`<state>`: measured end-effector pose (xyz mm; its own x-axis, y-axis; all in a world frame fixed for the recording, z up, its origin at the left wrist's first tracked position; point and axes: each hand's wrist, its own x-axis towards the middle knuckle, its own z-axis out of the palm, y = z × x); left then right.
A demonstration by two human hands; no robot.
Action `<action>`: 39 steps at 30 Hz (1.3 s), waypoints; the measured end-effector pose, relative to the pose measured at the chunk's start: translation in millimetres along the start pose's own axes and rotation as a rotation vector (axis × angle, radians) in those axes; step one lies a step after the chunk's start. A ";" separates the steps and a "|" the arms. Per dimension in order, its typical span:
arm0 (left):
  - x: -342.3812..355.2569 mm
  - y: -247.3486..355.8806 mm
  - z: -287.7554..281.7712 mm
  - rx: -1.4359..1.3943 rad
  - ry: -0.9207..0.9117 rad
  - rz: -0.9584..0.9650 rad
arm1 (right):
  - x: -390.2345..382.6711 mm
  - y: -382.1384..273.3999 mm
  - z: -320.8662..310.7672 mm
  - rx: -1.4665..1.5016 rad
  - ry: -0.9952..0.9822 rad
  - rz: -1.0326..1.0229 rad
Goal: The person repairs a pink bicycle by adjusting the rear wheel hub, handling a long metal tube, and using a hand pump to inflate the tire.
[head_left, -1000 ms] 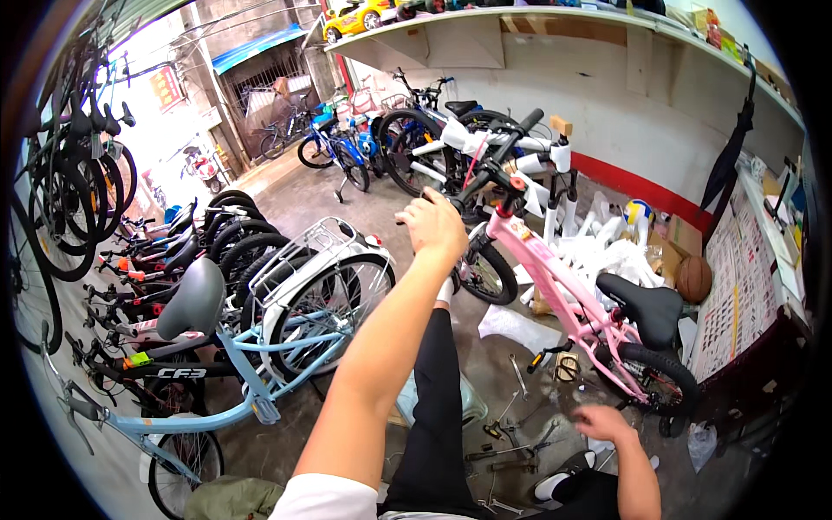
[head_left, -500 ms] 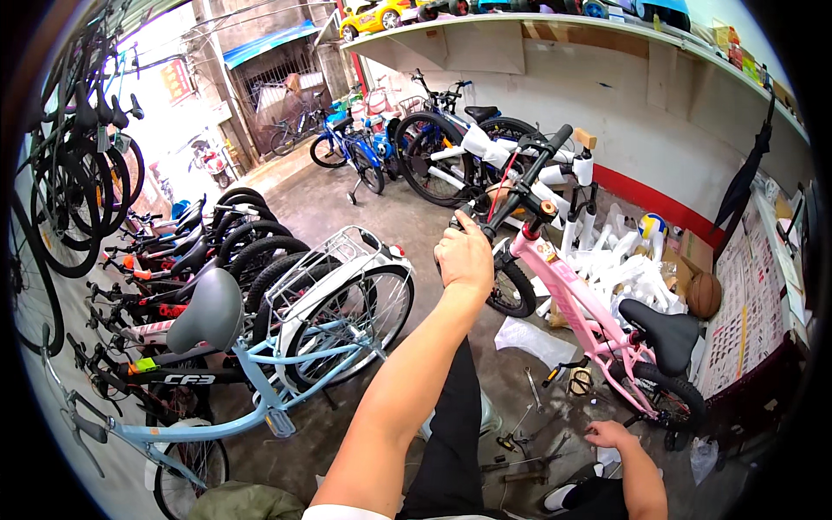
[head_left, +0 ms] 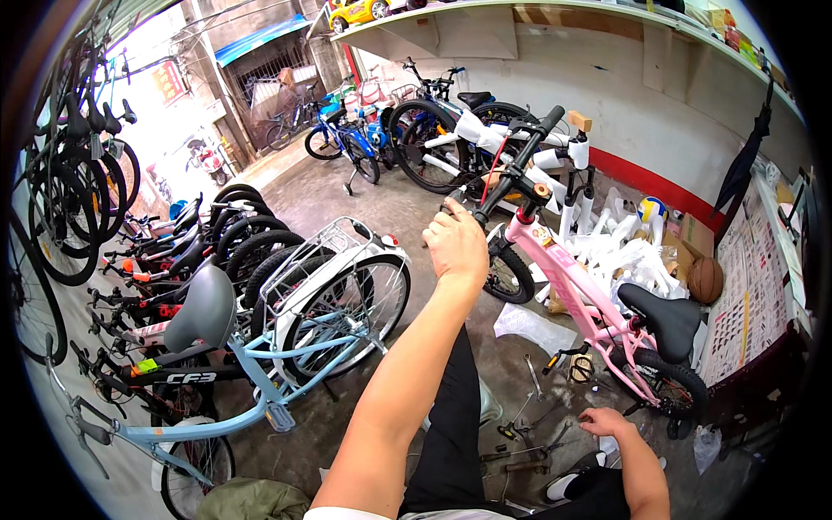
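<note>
- Your left hand (head_left: 455,241) is wrapped round the near end of the black handlebar (head_left: 518,169).
- Your right hand (head_left: 604,422) hangs low, fingers bent; whether it holds anything, I cannot tell.
- The pink bicycle (head_left: 568,273) stands toward the right edge of the floor (head_left: 381,206), its frame pale pink, its saddle (head_left: 663,321) and tyres black.
- Beyond it, white wrapping (head_left: 620,251) lies heaped near the floor's wall-side edge.
- A wrench (head_left: 533,377) lies nearer you.

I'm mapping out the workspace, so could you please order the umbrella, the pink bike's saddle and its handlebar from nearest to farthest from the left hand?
1. Handlebar, in the left hand.
2. Black saddle, to the right, toward the bike's rear.
3. Umbrella, at the far right.
</note>
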<state>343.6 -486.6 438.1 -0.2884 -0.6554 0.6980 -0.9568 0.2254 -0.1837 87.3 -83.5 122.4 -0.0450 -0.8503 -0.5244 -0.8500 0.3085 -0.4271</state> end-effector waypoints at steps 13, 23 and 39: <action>0.7 -1.5 -17.9 -0.141 -0.258 -0.030 | -2.1 -1.3 0.7 0.009 -0.015 0.017; 2.9 -3.1 -26.3 -0.281 -0.407 -0.074 | -2.2 -7.2 -2.0 0.038 -0.025 0.034; -4.5 -3.0 -15.4 -0.099 -0.196 -0.031 | -0.7 -2.9 -4.7 0.003 -0.019 0.018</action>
<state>348.3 -473.3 446.2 -0.2698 -0.7887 0.5524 -0.9598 0.2664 -0.0885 87.4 -85.8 127.4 -0.0505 -0.8363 -0.5459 -0.8477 0.3249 -0.4193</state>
